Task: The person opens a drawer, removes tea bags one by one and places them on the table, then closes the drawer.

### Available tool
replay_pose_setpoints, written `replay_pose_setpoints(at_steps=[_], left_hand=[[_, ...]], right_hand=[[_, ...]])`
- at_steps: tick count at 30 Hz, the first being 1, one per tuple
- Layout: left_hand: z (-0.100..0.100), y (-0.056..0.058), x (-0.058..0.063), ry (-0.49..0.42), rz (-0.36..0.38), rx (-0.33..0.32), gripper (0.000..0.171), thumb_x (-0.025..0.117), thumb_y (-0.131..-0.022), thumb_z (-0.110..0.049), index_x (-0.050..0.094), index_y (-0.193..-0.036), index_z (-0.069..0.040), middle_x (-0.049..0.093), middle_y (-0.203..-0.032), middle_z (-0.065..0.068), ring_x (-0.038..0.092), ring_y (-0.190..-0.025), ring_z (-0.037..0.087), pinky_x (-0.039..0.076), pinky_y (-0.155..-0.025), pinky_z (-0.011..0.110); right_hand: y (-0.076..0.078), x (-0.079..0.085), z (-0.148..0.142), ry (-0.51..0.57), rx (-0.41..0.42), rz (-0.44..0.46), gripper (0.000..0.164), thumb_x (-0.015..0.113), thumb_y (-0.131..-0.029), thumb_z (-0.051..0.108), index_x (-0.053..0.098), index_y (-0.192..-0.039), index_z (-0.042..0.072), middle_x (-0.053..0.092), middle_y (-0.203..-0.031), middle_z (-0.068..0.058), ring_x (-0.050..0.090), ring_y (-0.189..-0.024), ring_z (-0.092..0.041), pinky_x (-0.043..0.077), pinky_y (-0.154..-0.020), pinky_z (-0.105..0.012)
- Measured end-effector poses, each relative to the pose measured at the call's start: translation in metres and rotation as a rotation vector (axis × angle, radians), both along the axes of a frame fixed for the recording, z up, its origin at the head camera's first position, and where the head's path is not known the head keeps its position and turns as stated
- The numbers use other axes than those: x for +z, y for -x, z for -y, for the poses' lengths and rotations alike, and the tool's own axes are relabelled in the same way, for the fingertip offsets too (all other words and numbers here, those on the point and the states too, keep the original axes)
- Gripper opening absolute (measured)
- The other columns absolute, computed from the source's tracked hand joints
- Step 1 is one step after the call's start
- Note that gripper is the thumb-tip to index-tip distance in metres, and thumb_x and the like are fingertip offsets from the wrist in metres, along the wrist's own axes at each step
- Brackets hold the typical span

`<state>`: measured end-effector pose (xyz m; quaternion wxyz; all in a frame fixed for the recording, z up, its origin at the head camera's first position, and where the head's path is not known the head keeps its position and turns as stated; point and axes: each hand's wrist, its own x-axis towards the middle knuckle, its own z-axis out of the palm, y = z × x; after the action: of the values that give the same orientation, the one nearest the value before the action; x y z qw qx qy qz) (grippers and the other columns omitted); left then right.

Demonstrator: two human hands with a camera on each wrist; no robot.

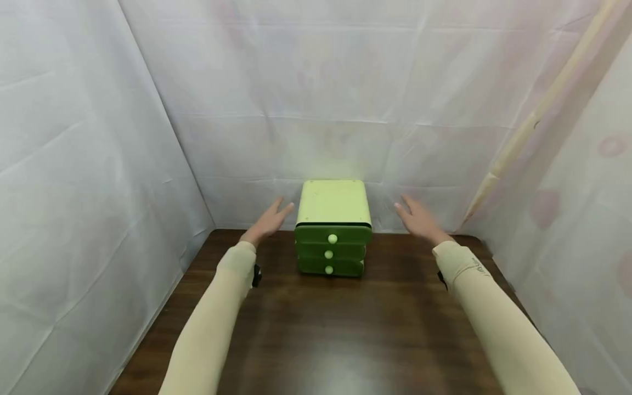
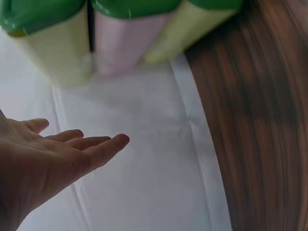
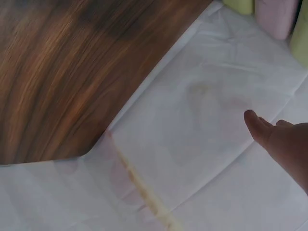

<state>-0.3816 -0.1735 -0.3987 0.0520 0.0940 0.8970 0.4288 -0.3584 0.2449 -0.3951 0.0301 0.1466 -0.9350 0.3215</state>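
Note:
A small three-drawer box [image 1: 333, 202] with a pale yellow-green top stands at the far edge of the table. Its dark green drawer fronts [image 1: 316, 235] carry round light knobs [image 1: 333, 239], and all three look closed. To its left, my left hand [image 1: 268, 222] reaches forward with fingers extended, apart from the box. On the other side my right hand [image 1: 419, 220] is held out in the same way, also touching nothing. In the left wrist view the left hand [image 2: 62, 156] shows its palm and spread fingers. Only part of the right hand [image 3: 284, 144] appears in the right wrist view.
The brown wood-grain table [image 1: 326, 329] has white cloth walls [image 1: 321, 82] behind and at both sides. A pale pole [image 1: 533, 120] slants down the right rear corner. Dark bands sit at both wrists.

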Motion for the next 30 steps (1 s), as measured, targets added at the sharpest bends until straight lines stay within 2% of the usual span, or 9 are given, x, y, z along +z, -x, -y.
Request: replay_pose_setpoints(at_steps=[3,5,8,11,15,19,24,27,30], left_hand=[[-0.009,0.001,-0.01,-0.083,0.033,0.014,0.093,0.03,-0.082,-0.078,0.001,-0.151,-0.022,0.002,-0.157,0.006,0.006,-0.14,0.029,0.015,-0.11,0.057],[-0.014,0.002,-0.015,-0.167,0.033,0.032,0.088,0.03,-0.085,-0.074,0.003,-0.151,-0.022,0.004,-0.157,0.006,0.009,-0.139,0.03,0.018,-0.109,0.057],[-0.021,0.005,-0.02,-0.296,0.007,0.078,0.077,0.029,-0.091,-0.067,0.008,-0.151,-0.023,0.009,-0.156,0.005,0.013,-0.138,0.03,0.023,-0.106,0.058],[-0.028,0.009,-0.02,-0.381,-0.021,0.094,0.074,0.03,-0.093,-0.063,0.01,-0.151,-0.021,0.008,-0.156,0.006,0.011,-0.139,0.03,0.023,-0.106,0.058],[-0.039,0.011,-0.018,-0.461,0.0,0.072,0.076,0.03,-0.093,-0.063,0.009,-0.151,-0.019,0.006,-0.156,0.006,0.014,-0.137,0.037,0.022,-0.107,0.058],[-0.051,0.012,-0.025,-0.524,0.055,0.051,0.07,0.031,-0.095,-0.06,0.011,-0.15,-0.024,0.007,-0.156,0.004,0.018,-0.135,0.04,0.023,-0.107,0.056],[-0.06,0.011,-0.035,-0.627,0.085,0.051,0.065,0.039,-0.096,-0.053,0.014,-0.15,-0.027,0.008,-0.156,0.002,0.016,-0.136,0.039,0.02,-0.108,0.058],[-0.066,0.01,-0.036,-0.683,0.103,0.056,0.071,0.046,-0.092,-0.055,0.015,-0.15,-0.029,0.007,-0.156,0.0,0.012,-0.137,0.037,0.019,-0.107,0.06],[-0.071,0.009,-0.034,-0.697,0.091,0.059,0.079,0.054,-0.086,-0.058,0.015,-0.149,-0.03,0.007,-0.156,0.0,0.007,-0.139,0.029,0.018,-0.108,0.059]], right_hand=[[0.0,-0.005,0.013,0.073,0.014,0.061,0.07,0.023,-0.099,0.053,0.004,-0.15,0.009,0.006,-0.154,-0.02,0.007,-0.138,-0.038,0.013,-0.109,-0.059],[-0.001,-0.006,0.022,0.124,0.025,0.096,0.069,0.024,-0.099,0.054,0.002,-0.15,0.013,0.004,-0.155,-0.017,0.004,-0.139,-0.035,0.011,-0.11,-0.059],[-0.002,-0.007,0.033,0.204,0.064,0.114,0.068,0.024,-0.099,0.053,0.0,-0.15,0.015,0.001,-0.156,-0.015,0.0,-0.139,-0.032,0.008,-0.11,-0.058],[-0.001,-0.005,0.043,0.259,0.098,0.129,0.07,0.025,-0.097,0.057,-0.001,-0.15,0.018,-0.001,-0.156,-0.011,-0.001,-0.14,-0.029,0.008,-0.111,-0.056],[0.001,-0.002,0.05,0.354,0.109,0.174,0.073,0.024,-0.094,0.063,-0.003,-0.149,0.023,-0.004,-0.156,-0.004,0.0,-0.14,-0.026,0.009,-0.111,-0.056],[-0.001,-0.002,0.05,0.449,0.101,0.207,0.076,0.024,-0.093,0.065,-0.004,-0.149,0.023,-0.005,-0.156,-0.002,-0.001,-0.14,-0.025,0.013,-0.11,-0.057],[0.001,-0.013,0.061,0.42,0.074,0.172,0.078,0.023,-0.092,0.066,-0.001,-0.15,0.02,-0.001,-0.157,-0.004,0.0,-0.14,-0.025,0.013,-0.11,-0.056],[0.0,-0.018,0.071,0.389,0.053,0.147,0.072,0.026,-0.097,0.057,0.0,-0.15,0.018,0.001,-0.157,-0.008,0.001,-0.14,-0.028,0.012,-0.111,-0.056],[-0.002,-0.023,0.081,0.361,0.021,0.131,0.067,0.031,-0.1,0.048,0.002,-0.15,0.015,0.003,-0.156,-0.01,0.004,-0.139,-0.03,0.013,-0.111,-0.056]])
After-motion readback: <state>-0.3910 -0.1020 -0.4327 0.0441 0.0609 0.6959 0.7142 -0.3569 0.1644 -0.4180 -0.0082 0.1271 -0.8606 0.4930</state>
